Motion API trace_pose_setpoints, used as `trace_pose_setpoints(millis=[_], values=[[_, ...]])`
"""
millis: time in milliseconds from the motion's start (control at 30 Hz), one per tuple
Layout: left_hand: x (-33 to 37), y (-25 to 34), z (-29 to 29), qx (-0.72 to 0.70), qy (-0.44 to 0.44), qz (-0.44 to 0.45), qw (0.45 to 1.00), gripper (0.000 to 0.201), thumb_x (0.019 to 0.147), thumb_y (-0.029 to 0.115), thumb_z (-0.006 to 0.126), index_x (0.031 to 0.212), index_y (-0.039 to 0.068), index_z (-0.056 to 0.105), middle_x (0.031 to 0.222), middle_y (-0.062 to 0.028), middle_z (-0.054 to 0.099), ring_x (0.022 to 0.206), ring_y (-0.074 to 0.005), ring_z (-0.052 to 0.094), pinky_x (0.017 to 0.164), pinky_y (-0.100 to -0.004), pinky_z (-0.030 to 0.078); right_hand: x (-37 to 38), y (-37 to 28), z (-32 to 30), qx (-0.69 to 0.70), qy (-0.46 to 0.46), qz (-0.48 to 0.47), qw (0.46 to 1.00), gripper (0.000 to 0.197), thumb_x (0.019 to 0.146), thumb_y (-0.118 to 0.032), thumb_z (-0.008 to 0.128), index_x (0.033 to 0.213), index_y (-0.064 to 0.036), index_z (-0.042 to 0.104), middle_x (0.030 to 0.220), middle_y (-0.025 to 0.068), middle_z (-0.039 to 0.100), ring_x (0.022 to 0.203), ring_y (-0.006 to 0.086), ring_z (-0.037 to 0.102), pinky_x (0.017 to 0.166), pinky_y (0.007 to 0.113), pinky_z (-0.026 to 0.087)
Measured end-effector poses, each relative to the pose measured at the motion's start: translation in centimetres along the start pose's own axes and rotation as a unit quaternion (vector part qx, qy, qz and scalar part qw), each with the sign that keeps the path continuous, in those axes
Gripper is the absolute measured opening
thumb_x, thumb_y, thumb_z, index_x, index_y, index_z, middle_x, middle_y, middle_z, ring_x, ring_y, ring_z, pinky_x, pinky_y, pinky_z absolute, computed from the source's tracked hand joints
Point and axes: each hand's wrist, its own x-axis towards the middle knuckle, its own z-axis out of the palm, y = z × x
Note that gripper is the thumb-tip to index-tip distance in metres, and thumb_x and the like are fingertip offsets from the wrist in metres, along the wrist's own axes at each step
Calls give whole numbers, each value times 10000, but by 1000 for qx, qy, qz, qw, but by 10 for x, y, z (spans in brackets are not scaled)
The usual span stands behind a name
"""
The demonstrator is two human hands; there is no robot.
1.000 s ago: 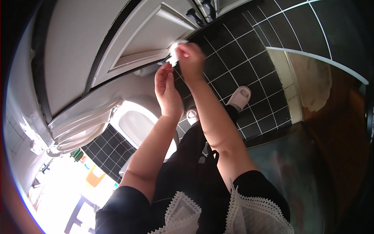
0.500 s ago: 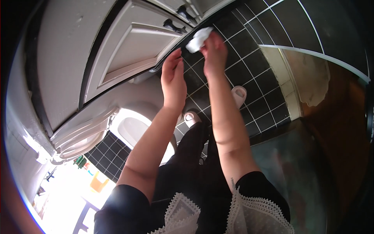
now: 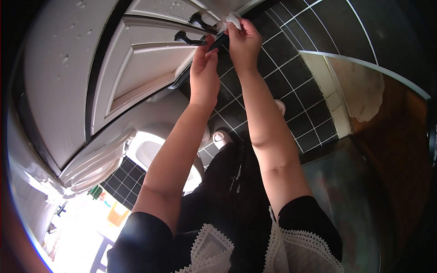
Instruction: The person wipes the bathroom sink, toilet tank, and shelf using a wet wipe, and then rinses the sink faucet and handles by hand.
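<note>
My right hand (image 3: 244, 45) pinches a crumpled white wipe or cloth (image 3: 233, 20) against the edge of a white cabinet door, just past the upper dark handle (image 3: 203, 22). Part of the wipe is hidden behind my fingers. My left hand (image 3: 204, 75) is raised beside it, its fingers apart and loosely bent. Its fingertips reach the end of the lower dark handle (image 3: 190, 38) on the panelled cabinet door (image 3: 150, 68); whether they press on the handle or only lie over it I cannot tell. No object shows in that hand.
Water drops dot a pale surface (image 3: 63, 59) at the upper left. Below the cabinet stands a white toilet (image 3: 148, 152) with its lid raised. Dark floor tiles (image 3: 291, 73) with white joints lie under my slippers (image 3: 222, 139). A pale sill (image 3: 334, 98) and brown floor are at the right.
Both hands have moved farther forward to the cabinet. The wipe, held loosely away from the door before, now meets the door edge. My left fingers have come up to the lower handle.
</note>
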Motion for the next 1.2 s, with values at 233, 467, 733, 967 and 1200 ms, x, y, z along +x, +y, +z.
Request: trace_pose_setpoints(millis=[233,467,733,967,1200], values=[[2,-3,2,5,1,-7,1000,436,1011,92,486,1447,92,482,1462,-23,508,1263,-170,501,1049,-288,365,79,-15,-38,-1,-37,-67,997,161,970,-119,636,1106,-41,605,898,28,641,750,98,593,644,224,493],[-3,-1,0,-30,5,-8,999,458,995,92,517,1450,70,464,1447,-59,511,1252,-168,496,1039,-297,365,-20,14,-41,-2,-246,178,953,172,900,-46,610,1065,-13,647,866,37,679,763,113,620,709,251,482],[-122,34,-46,-32,72,-126,989,462,1038,264,534,1441,49,462,1333,-80,564,1151,-157,545,970,-295,444,-185,-105,-41,124,-191,453,862,312,974,-149,575,1267,-52,530,1140,61,630,1023,169,631,887,347,523],[-243,122,-129,111,-127,-108,980,373,1007,241,580,1311,25,597,1082,-80,684,988,-140,636,861,-283,506,-271,-230,-13,132,-302,493,805,505,992,-458,559,1362,-126,469,1293,37,579,1212,191,553,1007,381,455],[-326,213,-214,12,-109,-59,992,283,905,112,710,1158,10,632,993,-61,707,905,-117,673,821,-275,533,-315,-356,87,-94,-349,472,804,209,990,-199,617,1182,-118,595,1054,-14,645,916,81,621,752,239,496]])
